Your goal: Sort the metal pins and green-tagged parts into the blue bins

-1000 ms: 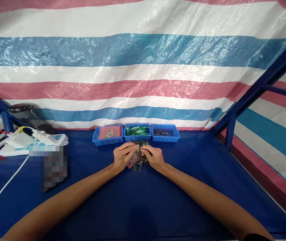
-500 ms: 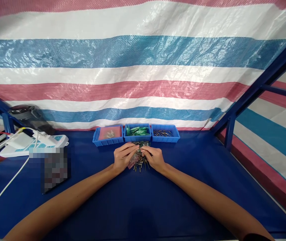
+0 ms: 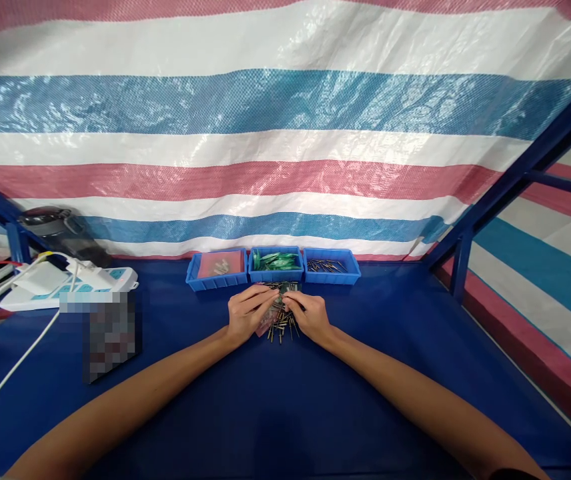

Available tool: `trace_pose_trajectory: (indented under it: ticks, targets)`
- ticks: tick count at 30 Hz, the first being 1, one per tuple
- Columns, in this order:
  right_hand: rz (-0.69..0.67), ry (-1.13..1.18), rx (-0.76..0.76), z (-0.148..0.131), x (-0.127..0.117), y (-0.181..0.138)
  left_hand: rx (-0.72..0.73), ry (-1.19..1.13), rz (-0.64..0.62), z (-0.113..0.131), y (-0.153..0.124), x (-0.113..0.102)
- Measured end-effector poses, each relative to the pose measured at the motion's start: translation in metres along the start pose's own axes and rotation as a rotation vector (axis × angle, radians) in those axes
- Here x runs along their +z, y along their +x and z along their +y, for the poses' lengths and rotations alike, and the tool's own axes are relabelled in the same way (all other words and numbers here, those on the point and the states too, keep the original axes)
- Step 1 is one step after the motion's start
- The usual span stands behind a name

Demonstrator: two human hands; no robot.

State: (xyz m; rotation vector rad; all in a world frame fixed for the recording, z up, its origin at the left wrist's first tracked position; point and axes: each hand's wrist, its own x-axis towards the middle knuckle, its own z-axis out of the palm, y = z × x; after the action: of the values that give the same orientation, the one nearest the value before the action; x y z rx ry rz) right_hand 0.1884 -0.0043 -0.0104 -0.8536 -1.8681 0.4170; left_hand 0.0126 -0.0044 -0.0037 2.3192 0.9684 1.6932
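Observation:
At the middle of the blue table, my left hand (image 3: 246, 312) and my right hand (image 3: 309, 313) come together with closed fingertips almost touching. What is pinched between them is too small to make out. Right below the fingers lies a loose pile of slim metal pins with thicker ends (image 3: 281, 329), possibly blind rivets. A clear pinkish plastic bag (image 3: 264, 327) shows beside my left fingers, partly hidden by them. Behind the fingertips is a bit of greenish clear plastic (image 3: 293, 287).
Three blue bins stand in a row behind my hands: the left bin (image 3: 205, 285) with a pink sheet and small pieces, the middle bin (image 3: 274, 275) with green packets, the right bin (image 3: 333, 277) with slim metal pins. A power strip (image 3: 115, 283), cables and a dark bottle (image 3: 83, 243) are at left.
The view has shifted very slightly. Both hands keep nearly the same pose over the pile, with only tiny fingertip movement.

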Motion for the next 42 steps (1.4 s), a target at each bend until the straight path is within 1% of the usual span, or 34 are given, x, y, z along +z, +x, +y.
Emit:
trace_pose_trajectory:
  ticks: [6, 12, 21, 30, 34, 42]
  targets:
    - [0.043, 0.000, 0.046, -0.0002, -0.0010, 0.0005, -0.007, -0.007, -0.014, 0.0016, 0.0005, -0.0003]
    - [-0.002, -0.009, -0.039, 0.0011, -0.0001, -0.0004, -0.037, -0.014, 0.020, -0.0003, -0.0006, 0.0010]
    - [-0.009, -0.015, -0.045, 0.0006, 0.0000, -0.0007, -0.032, -0.015, 0.010, 0.0026, 0.0009, -0.0005]
    - [-0.008, -0.010, 0.063, -0.0024, -0.0022, 0.0021, -0.005, -0.007, 0.000, 0.0007, -0.0010, 0.0005]
    - [-0.038, -0.018, 0.028, -0.0022, -0.0013, 0.0012, -0.012, -0.016, 0.003, -0.0003, -0.0015, 0.0008]
    - [-0.026, -0.016, -0.024, -0.0010, -0.0011, 0.0002, -0.021, -0.023, -0.013, 0.0022, 0.0001, -0.0001]
